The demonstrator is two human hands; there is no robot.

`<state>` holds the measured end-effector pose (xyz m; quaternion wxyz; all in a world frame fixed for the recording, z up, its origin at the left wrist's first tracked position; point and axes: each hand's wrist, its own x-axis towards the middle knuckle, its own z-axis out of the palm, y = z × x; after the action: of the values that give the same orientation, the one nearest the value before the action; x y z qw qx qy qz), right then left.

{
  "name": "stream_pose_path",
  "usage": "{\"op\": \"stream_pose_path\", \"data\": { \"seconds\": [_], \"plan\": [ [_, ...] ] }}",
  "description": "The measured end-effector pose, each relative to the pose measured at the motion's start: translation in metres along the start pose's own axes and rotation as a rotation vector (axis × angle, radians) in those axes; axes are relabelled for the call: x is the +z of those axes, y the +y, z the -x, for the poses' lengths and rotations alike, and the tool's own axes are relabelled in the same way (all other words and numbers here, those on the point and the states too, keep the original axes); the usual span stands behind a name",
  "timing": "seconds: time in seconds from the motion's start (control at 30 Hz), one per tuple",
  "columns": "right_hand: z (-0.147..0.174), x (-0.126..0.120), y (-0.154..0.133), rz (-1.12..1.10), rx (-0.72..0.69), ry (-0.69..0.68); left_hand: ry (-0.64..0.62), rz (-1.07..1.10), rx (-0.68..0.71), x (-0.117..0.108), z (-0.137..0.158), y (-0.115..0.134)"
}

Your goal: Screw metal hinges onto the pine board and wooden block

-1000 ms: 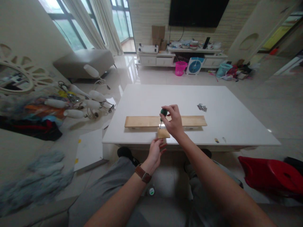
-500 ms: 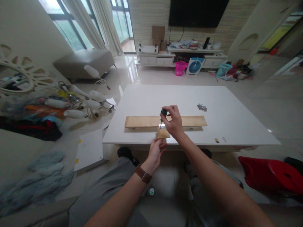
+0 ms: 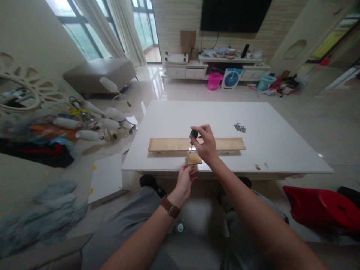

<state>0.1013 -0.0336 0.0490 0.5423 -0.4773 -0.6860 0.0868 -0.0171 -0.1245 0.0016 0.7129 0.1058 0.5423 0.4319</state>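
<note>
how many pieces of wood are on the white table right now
2. A long wooden board lies across the table. A small wooden block sits at the near edge, under the screwdriver in the right hand, by the left hand.

screwdriver [image 3: 192, 138]: green handle, thin shaft — upright, tip down on the block
block [image 3: 194, 159]: small, pale wood — flat at the table's near edge, touching the plank
plank [image 3: 168, 144]: long, pale, lying crosswise

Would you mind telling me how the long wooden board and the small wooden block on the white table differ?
The long wooden board is a wide, thin strip lying across the table; the small wooden block is short and squarish. The board lies farther in, with no hand resting on it; the block sits at the near edge by the left hand, under the screwdriver held by the right hand. Both are pale wood.
</note>
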Motion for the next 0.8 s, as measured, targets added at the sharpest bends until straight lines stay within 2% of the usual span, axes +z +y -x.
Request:
{"op": "stream_pose_path", "data": {
  "seconds": [0.2,0.43,0.8],
  "plan": [
    [-0.0003,0.0017,0.0028,-0.041,-0.056,-0.010,-0.013,-0.002,0.007,-0.0011,-0.0007,-0.0014],
    [-0.0004,-0.0003,0.0004,0.004,-0.008,0.007,0.003,-0.005,-0.002,0.0012,0.0021,0.0015],
    [-0.0006,0.0002,0.0018,-0.004,-0.015,-0.016,-0.008,-0.009,0.001,0.0000,-0.0003,-0.0001]
  ]
}}
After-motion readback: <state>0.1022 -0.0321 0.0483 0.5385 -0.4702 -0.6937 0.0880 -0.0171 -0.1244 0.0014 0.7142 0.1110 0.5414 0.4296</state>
